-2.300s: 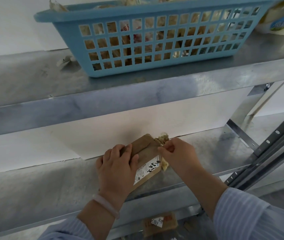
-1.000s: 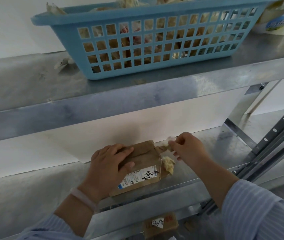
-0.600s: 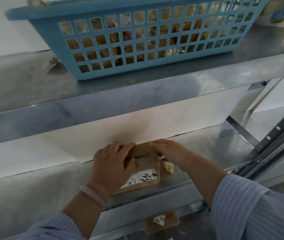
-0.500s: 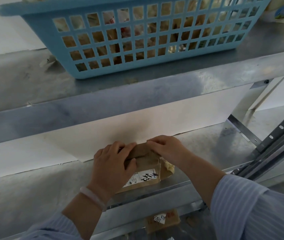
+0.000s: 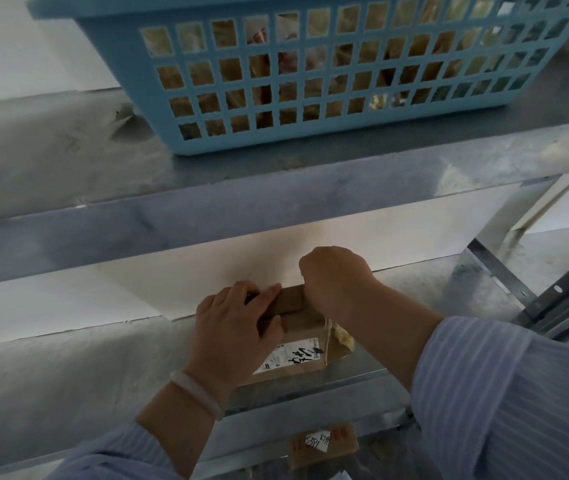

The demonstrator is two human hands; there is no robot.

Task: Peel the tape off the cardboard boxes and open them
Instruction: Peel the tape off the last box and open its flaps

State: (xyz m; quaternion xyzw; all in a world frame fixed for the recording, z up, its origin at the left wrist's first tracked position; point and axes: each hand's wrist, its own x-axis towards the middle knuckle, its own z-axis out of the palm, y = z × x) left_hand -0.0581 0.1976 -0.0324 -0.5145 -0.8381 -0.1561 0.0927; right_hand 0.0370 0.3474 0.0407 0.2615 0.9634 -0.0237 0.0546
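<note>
My left hand (image 5: 238,327) grips the box (image 5: 296,358), fingers and thumb curled over its left side, pinning it to the shelf (image 5: 68,375). My right hand (image 5: 336,278) is fisted at the far top edge, pinching what I take to be tape (image 5: 327,337). I'm mid-peel, and next comes a steady pull along the seam. The box lies label up, its long axis seemingly running away from me.

1. Small brown cardboard box (image 5: 296,355): lies flat near the front edge of the grey metal shelf (image 5: 68,375), with a white label bearing black handwriting facing up.
2. Pale tape strip (image 5: 326,341): partly lifted at the box's right end, beside a crumpled yellowish wad.
3. Second brown cardboard box (image 5: 341,448): lies on the level below, with a white handwritten sticker on top.
</note>
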